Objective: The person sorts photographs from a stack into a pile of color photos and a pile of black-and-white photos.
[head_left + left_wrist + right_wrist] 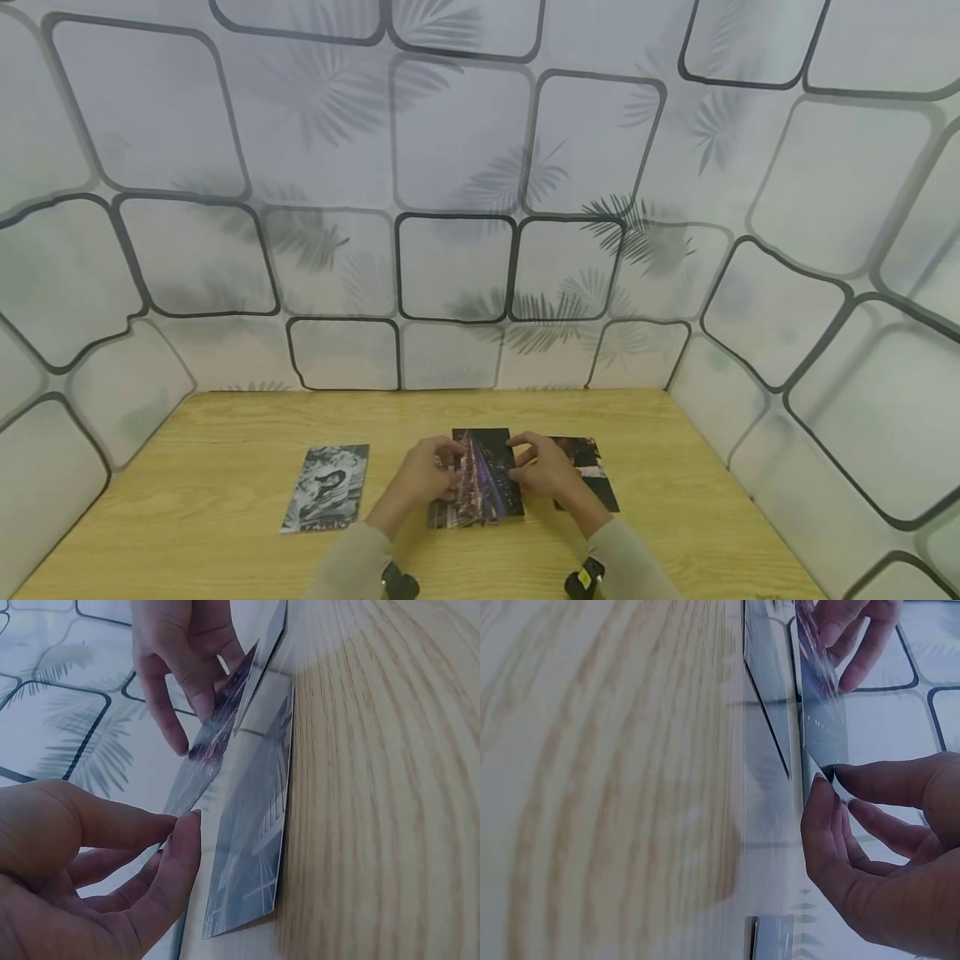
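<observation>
A glossy photo card [487, 479] with a dark night scene and purple light streaks is raised off the table, tilted. My left hand [423, 473] pinches its left edge between thumb and fingers, also seen in the left wrist view. At the opposite edge my right hand [546, 467] pinches it with thumb and fingertips, as the right wrist view shows. Below the raised card lies a greyish photo card [251, 832], flat on the wood; from the head only a corner strip of it shows.
On the left of the table [225, 467] lies a black-and-white photo card [328, 487]. A dark photo card [596, 471] lies to the right, partly behind my right hand. A patterned curtain [457, 267] hangs around the back and sides.
</observation>
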Available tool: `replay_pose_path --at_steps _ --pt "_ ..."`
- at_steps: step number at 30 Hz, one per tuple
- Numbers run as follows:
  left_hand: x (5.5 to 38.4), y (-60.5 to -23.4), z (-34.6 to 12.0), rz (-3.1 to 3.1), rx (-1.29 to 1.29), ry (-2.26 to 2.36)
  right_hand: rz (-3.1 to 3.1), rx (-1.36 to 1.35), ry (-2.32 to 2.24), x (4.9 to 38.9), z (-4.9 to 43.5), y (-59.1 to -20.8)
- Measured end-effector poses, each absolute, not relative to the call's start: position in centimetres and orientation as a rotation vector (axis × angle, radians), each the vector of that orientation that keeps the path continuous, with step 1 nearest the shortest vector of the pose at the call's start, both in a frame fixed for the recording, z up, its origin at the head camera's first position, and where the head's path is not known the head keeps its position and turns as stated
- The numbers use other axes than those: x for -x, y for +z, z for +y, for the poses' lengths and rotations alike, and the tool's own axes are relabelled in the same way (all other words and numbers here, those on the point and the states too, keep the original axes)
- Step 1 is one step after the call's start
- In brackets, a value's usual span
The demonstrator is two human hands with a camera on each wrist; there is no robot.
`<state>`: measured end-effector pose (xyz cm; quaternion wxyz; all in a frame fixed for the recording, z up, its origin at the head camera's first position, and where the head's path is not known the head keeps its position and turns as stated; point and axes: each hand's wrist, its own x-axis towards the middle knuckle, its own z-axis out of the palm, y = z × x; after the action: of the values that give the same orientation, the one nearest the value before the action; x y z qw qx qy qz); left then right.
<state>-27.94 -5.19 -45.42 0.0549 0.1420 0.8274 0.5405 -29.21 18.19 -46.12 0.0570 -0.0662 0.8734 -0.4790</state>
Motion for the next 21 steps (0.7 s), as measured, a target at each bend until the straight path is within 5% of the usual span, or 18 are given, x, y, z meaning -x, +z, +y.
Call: replay_pose_path --at_steps 21 --pt "28.7 -45.1 -0.9 2.486 -0.454 1.617 2.714 0.086 -1.495 29.3 22.2 -45.6"
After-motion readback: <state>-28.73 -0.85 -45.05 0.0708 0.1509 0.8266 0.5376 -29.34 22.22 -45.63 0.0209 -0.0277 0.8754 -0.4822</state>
